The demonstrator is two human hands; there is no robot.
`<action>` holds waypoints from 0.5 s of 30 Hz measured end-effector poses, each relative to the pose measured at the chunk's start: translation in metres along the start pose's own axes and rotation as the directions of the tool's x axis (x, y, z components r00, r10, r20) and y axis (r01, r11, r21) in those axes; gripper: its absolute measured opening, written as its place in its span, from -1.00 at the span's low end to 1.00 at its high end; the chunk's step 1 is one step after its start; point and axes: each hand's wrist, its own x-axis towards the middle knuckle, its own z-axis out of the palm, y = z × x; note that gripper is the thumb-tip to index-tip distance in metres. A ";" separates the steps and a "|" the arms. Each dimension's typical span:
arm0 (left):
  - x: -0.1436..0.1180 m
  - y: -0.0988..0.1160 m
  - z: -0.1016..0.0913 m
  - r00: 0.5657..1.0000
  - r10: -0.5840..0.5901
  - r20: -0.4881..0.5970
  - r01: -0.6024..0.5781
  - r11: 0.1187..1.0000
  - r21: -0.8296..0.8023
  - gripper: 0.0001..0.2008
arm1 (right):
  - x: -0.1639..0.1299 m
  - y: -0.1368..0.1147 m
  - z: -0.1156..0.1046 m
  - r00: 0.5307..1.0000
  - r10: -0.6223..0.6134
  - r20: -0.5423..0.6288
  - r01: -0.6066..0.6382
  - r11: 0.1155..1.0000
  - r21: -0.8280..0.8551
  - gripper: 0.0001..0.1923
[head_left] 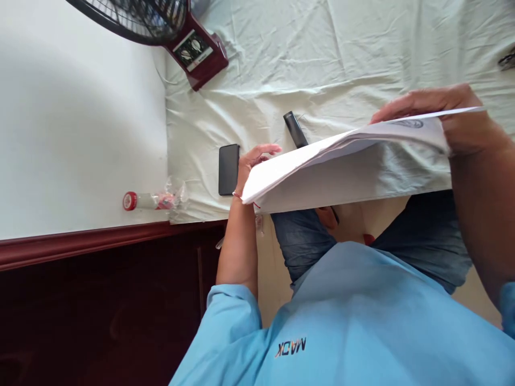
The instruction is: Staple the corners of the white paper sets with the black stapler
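Observation:
A few white paper sheets, loosely layered and bowed, stand tilted on edge between my two hands above the cloth-covered table. At their left end is my left hand, its fingers curving round behind the paper and its thumb hidden. My right hand grips the sheets from the far side at the right end; its fingers reach left along the back, partly covered by the paper. A round printed mark shows on the paper near the right hand. Close to my left wrist lies a black phone.
Behind the paper lies a small black oblong object. A dark red table fan stands at the back left. At the left edge lies a red-capped bottle beside clear plastic. A pale cloth covers the table; a dark item lies far right.

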 end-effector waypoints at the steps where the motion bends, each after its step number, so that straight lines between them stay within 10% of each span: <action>1: -0.001 0.003 0.002 1.000 -0.013 -0.010 0.013 1.000 -0.003 -0.60 | 0.000 -0.001 0.000 1.000 -0.027 -0.004 0.027 1.000 -0.007 -0.48; 5: -0.001 0.011 0.010 1.000 0.003 -0.022 -0.003 1.000 0.013 -0.55 | 0.000 0.015 0.002 0.996 -0.060 -0.069 0.051 0.991 -0.123 -0.48; 10: 0.001 -0.018 0.010 0.972 -0.042 -0.232 0.070 0.991 0.110 -0.36 | 0.004 0.037 0.005 0.929 0.252 -0.272 -0.262 0.965 0.000 -0.31; 15: -0.012 -0.042 0.019 0.935 -0.157 -0.318 0.146 0.988 -0.057 -0.27 | 0.004 0.024 0.009 0.954 0.111 -0.277 -0.063 0.982 0.177 -0.49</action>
